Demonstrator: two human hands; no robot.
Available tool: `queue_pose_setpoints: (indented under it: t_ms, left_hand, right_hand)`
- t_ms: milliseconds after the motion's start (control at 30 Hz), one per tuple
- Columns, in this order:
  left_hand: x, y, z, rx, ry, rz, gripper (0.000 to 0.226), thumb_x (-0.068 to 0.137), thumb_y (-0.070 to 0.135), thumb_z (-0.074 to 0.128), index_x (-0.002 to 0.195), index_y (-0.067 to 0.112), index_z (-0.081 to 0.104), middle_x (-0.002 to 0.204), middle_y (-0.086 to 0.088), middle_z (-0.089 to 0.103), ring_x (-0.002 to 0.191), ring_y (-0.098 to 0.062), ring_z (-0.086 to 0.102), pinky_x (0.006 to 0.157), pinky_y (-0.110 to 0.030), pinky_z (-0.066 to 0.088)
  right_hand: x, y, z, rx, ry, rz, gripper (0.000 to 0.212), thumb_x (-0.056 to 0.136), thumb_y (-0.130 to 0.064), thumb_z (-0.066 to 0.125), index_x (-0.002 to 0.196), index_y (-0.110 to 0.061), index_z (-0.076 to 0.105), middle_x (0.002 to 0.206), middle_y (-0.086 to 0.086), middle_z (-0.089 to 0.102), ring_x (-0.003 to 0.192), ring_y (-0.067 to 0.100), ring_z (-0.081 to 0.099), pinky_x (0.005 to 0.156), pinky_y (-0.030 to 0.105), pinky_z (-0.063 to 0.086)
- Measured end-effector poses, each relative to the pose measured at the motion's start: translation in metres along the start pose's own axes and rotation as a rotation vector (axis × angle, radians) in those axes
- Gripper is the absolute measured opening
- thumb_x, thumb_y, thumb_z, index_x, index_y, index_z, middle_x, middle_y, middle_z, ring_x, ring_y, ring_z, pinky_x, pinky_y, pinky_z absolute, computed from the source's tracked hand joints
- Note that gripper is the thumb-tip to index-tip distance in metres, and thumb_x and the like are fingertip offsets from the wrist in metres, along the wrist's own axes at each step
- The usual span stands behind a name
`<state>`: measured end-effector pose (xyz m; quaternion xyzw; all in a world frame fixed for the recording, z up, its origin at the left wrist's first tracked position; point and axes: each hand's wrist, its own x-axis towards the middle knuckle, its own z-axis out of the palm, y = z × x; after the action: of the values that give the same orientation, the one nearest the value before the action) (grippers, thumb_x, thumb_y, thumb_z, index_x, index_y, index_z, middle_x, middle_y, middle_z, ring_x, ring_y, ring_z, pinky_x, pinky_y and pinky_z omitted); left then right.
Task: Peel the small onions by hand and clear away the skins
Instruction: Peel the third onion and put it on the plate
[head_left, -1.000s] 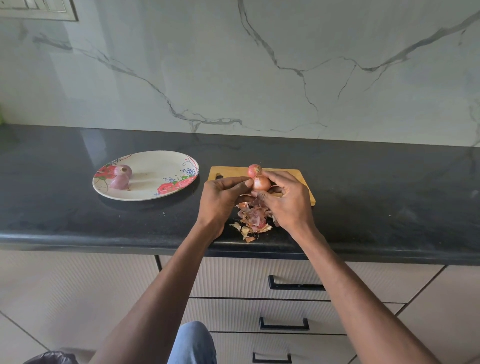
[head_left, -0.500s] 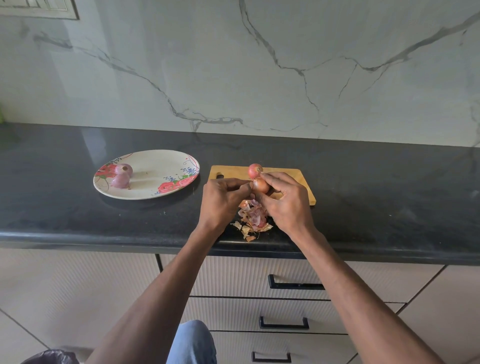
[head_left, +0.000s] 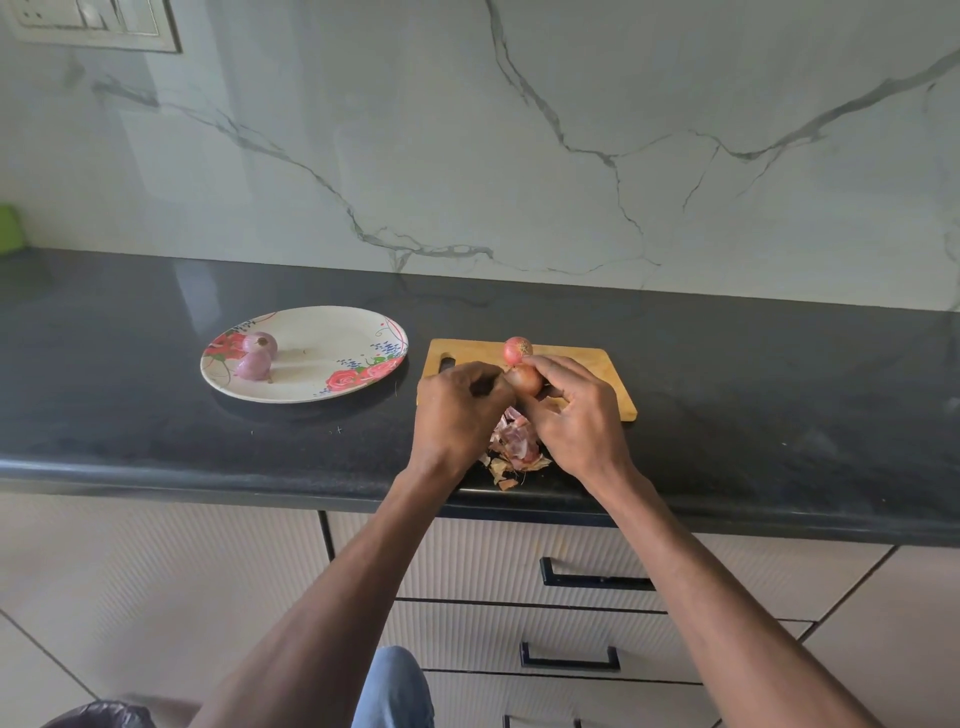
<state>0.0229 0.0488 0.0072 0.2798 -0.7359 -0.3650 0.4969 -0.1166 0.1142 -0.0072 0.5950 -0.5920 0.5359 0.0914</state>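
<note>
Both hands at frame centre, working one small brown-skinned onion (head_left: 523, 379) held just above the light wooden cutting board (head_left: 597, 364). My left hand (head_left: 457, 415) has its fingers curled, tips pinching at the onion's left side; my right hand (head_left: 576, 415) cups it from the right, thumb and fingers around it. A second unpeeled pinkish onion (head_left: 517, 349) sits on the board just behind, touching or nearly touching the held one, can't tell which. Pile of papery pink-brown skins (head_left: 511, 447) lies on the black stone counter (head_left: 779, 389) below my hands, near the front edge. Two peeled purple onions (head_left: 255, 355) rest on the floral white plate (head_left: 322, 395), centre-left.

Onion likely light, firm, smooth and a bit slippery; the skin thin, brittle, tears easily. Best picked at the root or tip end. My fingertips and the skin edge are hidden by my knuckles; the board's near-left part is covered too.
</note>
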Motion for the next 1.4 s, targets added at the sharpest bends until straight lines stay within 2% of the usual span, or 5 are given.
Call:
queue_pose_setpoints:
  t_ms: [300, 467, 667, 800, 1400]
  left_hand:
    - [0.013, -0.015, -0.002, -0.266, 0.064, -0.329, 0.013, 0.087, 0.001, 0.065, 0.078, 0.000, 0.074, 0.078, -0.017, 0.074, 0.071, -0.025, 0.076, 0.080, -0.052, 0.062]
    - [0.016, -0.021, 0.000, -0.240, 0.036, -0.343, 0.021, 0.093, -0.002, 0.059, 0.106, 0.004, 0.074, 0.093, -0.013, 0.075, 0.076, -0.024, 0.076, 0.079, -0.045, 0.063]
    - [0.016, -0.017, 0.005, -0.017, -0.024, -0.206, 0.025, 0.100, 0.027, 0.057, 0.092, 0.012, 0.075, 0.090, -0.012, 0.074, 0.083, -0.034, 0.070, 0.078, -0.048, 0.059]
    - [0.011, -0.012, -0.001, -0.233, -0.068, -0.144, 0.016, 0.096, 0.025, 0.069, 0.109, 0.019, 0.077, 0.098, 0.009, 0.076, 0.087, -0.016, 0.072, 0.071, -0.024, 0.057]
    - [0.007, -0.008, 0.002, 0.013, -0.073, 0.031, 0.020, 0.095, 0.020, 0.069, 0.108, 0.008, 0.078, 0.095, -0.001, 0.077, 0.078, -0.006, 0.072, 0.074, -0.030, 0.061]
  right_hand:
    - [0.002, -0.005, -0.004, 0.266, -0.028, 0.206, 0.040, 0.087, -0.008, 0.077, 0.122, -0.024, 0.065, 0.124, 0.002, 0.070, 0.111, 0.011, 0.068, 0.089, 0.023, 0.057]
    - [0.005, -0.002, -0.008, 0.373, 0.030, 0.326, 0.039, 0.086, -0.009, 0.078, 0.121, -0.017, 0.063, 0.114, -0.005, 0.070, 0.102, 0.000, 0.068, 0.087, 0.020, 0.056]
    - [0.005, 0.004, -0.008, 0.352, 0.035, 0.327, 0.037, 0.089, -0.016, 0.075, 0.126, -0.009, 0.068, 0.115, 0.000, 0.073, 0.104, 0.005, 0.069, 0.085, 0.021, 0.057]
    - [0.006, 0.007, -0.009, 0.387, 0.039, 0.341, 0.033, 0.092, -0.017, 0.073, 0.125, -0.017, 0.068, 0.115, -0.003, 0.072, 0.106, 0.005, 0.068, 0.085, 0.018, 0.054]
    - [0.005, 0.002, -0.004, 0.188, 0.033, 0.154, 0.040, 0.089, -0.012, 0.076, 0.128, -0.015, 0.065, 0.117, -0.008, 0.065, 0.113, 0.016, 0.066, 0.092, 0.029, 0.057]
